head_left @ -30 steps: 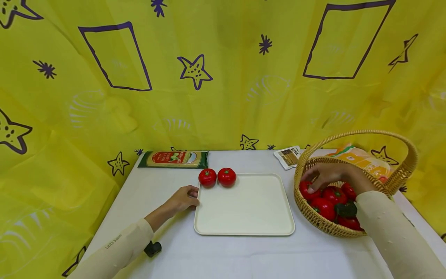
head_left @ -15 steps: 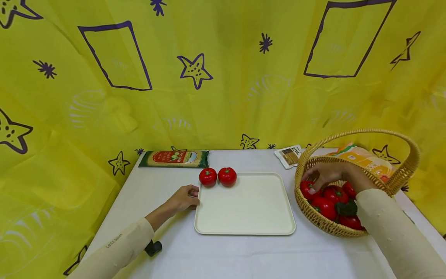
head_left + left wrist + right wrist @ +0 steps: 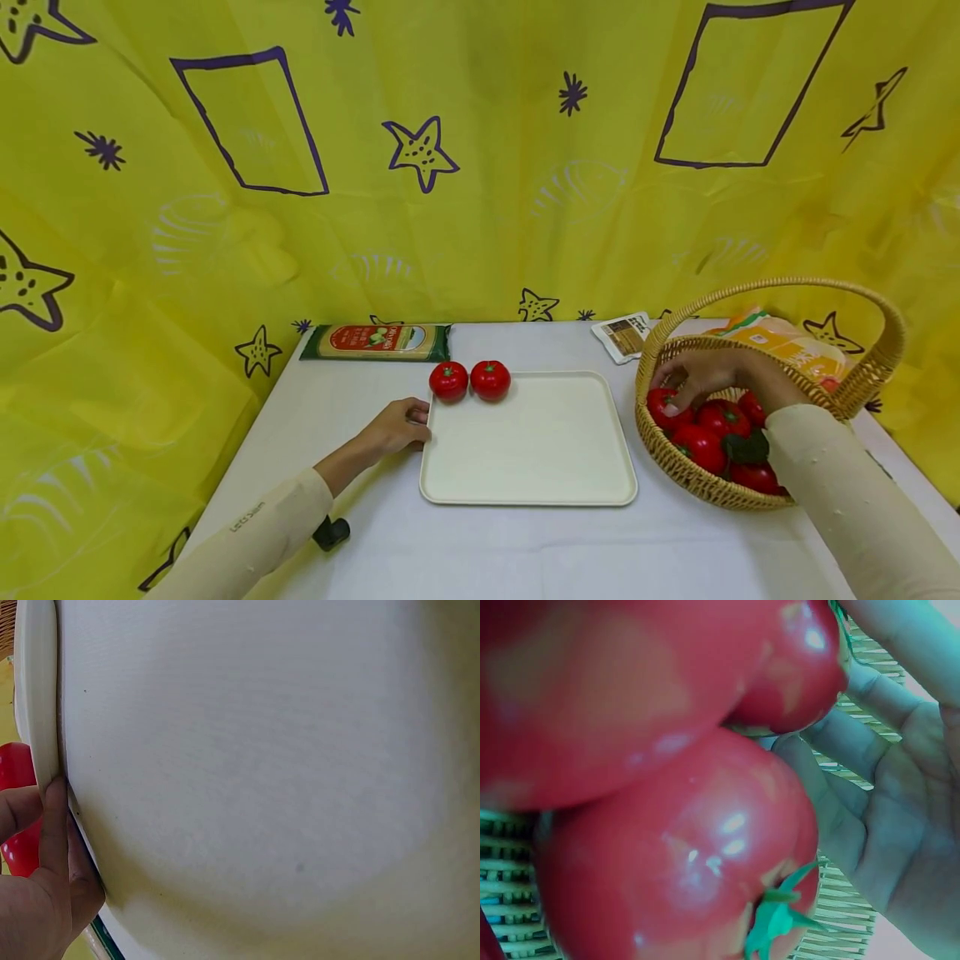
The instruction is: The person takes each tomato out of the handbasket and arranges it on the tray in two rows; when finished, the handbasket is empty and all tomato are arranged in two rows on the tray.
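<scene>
My left hand [image 3: 393, 427] pinches the left edge of a cream rectangular tray [image 3: 532, 450]. The left wrist view shows its thumb and fingers [image 3: 52, 832] at the tray's rim. Two red tomatoes [image 3: 448, 382] [image 3: 491, 381] sit side by side at the tray's back left corner. Inside a wicker basket [image 3: 675, 475] on the right, my right hand [image 3: 705, 375] grips a tomato [image 3: 658, 402] at the left side. Several more red tomatoes [image 3: 699, 447] lie beside it. Close up in the right wrist view, the fingers curl past glossy tomatoes [image 3: 690, 855], one with a green stem.
A green and red packet [image 3: 375, 342] lies along the back left of the white table [image 3: 480, 550]. At the back are a small white and brown pouch [image 3: 624, 337] and, behind the basket, an orange bag [image 3: 780, 342]. The basket's tall handle [image 3: 780, 285] arches above the right forearm.
</scene>
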Demonstrator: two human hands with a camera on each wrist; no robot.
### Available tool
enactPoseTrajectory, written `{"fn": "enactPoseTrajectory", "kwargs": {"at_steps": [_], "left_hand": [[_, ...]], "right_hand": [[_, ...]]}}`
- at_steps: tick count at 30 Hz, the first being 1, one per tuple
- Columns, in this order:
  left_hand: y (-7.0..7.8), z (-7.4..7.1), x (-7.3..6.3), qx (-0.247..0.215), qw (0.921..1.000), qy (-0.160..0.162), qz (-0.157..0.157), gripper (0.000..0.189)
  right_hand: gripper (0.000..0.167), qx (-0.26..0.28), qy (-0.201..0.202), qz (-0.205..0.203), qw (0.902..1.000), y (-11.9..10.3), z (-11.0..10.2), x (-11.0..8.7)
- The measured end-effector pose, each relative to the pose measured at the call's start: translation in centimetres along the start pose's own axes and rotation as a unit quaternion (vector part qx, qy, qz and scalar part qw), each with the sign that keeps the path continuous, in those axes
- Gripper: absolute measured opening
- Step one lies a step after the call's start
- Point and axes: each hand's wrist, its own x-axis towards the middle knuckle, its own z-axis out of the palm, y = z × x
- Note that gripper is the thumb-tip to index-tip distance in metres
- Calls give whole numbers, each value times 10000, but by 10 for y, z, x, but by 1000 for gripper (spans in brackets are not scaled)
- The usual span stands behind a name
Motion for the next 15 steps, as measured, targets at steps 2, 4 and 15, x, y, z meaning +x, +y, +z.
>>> {"fn": "enactPoseTrajectory", "kwargs": {"at_steps": [2, 4, 15], "left_hand": [[0, 1, 0, 13, 10000, 11, 0, 50], [0, 1, 0, 32, 10000, 17, 1, 50], [1, 1, 0, 54, 9999, 48, -100, 50]], "right_hand": [[48, 28, -40, 1, 10000, 0, 0, 0], [47, 34, -58, -5, 10000, 0, 1, 1], [47, -33, 139, -13, 9999, 2, 2, 2]]}}
